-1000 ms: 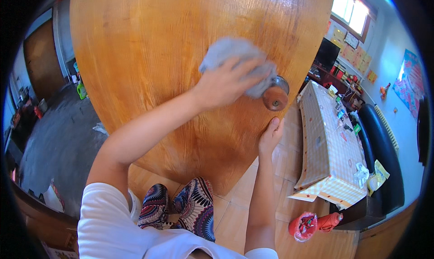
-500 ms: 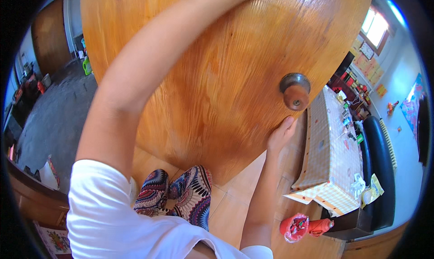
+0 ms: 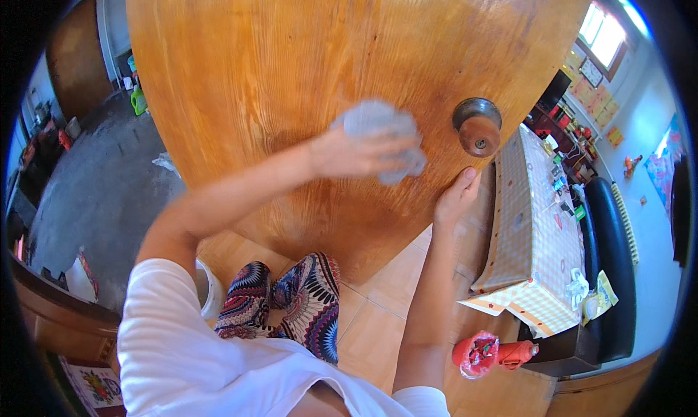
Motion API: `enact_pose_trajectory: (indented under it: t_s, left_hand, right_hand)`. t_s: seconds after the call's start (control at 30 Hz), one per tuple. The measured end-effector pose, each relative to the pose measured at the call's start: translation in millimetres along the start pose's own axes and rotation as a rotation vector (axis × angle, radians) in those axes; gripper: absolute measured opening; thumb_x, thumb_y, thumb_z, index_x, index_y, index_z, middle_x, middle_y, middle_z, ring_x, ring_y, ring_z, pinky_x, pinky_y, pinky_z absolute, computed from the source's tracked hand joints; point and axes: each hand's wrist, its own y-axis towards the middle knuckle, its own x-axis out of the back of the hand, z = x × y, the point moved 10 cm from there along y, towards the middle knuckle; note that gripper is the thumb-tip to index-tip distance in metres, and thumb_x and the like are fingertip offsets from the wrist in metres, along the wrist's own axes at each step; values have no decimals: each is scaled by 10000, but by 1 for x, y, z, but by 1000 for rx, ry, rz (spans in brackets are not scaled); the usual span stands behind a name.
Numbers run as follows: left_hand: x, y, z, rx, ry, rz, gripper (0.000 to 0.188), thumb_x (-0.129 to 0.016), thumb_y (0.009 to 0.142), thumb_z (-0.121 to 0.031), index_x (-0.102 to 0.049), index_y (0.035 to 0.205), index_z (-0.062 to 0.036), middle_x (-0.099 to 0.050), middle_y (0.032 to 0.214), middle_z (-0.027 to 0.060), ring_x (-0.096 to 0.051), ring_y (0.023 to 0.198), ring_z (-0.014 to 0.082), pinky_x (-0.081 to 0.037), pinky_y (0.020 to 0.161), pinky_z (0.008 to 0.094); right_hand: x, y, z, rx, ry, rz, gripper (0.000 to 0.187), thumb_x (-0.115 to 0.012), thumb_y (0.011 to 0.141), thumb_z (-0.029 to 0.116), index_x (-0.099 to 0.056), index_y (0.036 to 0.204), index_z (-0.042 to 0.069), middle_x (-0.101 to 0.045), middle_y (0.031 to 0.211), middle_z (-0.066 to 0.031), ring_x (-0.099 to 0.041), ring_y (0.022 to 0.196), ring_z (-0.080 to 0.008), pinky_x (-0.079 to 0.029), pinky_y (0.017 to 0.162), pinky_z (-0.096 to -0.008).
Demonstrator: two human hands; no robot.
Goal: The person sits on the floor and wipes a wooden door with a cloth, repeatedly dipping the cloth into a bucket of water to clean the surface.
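A large brown wooden door (image 3: pixel 291 61) fills the middle of the view. My left hand (image 3: pixel 356 152), blurred by motion, is closed on a pale grey cloth (image 3: pixel 375 117) pressed against the door's face. Below the round door knob (image 3: pixel 480 135), with its dark base plate, my right hand (image 3: pixel 456 197) grips the door's right edge. Its thumb lies on the near side, and its other fingers are mostly hidden behind the edge.
To the right stands a table with a checked tablecloth (image 3: pixel 545 257), beside a black sofa (image 3: pixel 605 221). A red bin (image 3: pixel 465 353) and a red thermos flask (image 3: pixel 515 354) are on the tiled floor. At my left leg sits a white bucket (image 3: pixel 212 290).
My left hand has come down from the top of the door to its middle, bringing the cloth into view. My right hand keeps its hold on the edge.
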Motion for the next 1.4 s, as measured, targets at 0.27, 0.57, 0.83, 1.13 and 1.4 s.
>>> enact_pose_trajectory:
  t_s: [0.27,0.57,0.83,1.13,1.4]
  left_hand:
    - [137,120,164,483,349,-501,494,-687,786,-183,-646,1277,-145,-538,1347,147,-475,1262,349,-422,983,511]
    - [-4,33,17,524,74,-94,690,-700,704,-133,-616,1362,-323,-520,1440,24,-503,1200,297,-572,853,363]
    - [-16,32,-12,539,20,-121,551,-640,765,-123,-680,1293,-275,-554,1380,9,-523,1110,247,-539,836,306]
    - [-59,1,-70,399,-268,74,510,-633,771,-89,-690,1256,-240,-561,1379,9,-511,1189,273,-525,927,333]
    - [-60,-33,-61,896,-1225,-33,585,-522,784,48,-623,1326,-146,-397,1432,131,-379,1386,262,-308,1161,367]
  right_hand:
    - [2,-11,-26,-139,-98,30,601,-358,1084,513,-566,1205,-38,-636,1149,-135,-577,1069,-211,-432,969,-351]
    - [9,-4,-17,-142,21,-19,759,-235,1062,628,-570,1186,-42,-634,1153,-151,-581,1074,-238,-439,969,-373]
    - [9,-5,-30,-188,-34,-13,671,-248,1100,515,-587,1185,-58,-667,1101,-175,-615,1019,-267,-462,930,-404]
    - [3,-5,-29,-143,-12,55,579,-293,1108,426,-587,1185,-67,-654,1105,-220,-609,1060,-341,-449,948,-408]
    - [21,-120,37,172,-289,51,666,-533,1013,391,-384,1498,-41,-334,1484,-277,-370,1361,-419,-275,1152,-501]
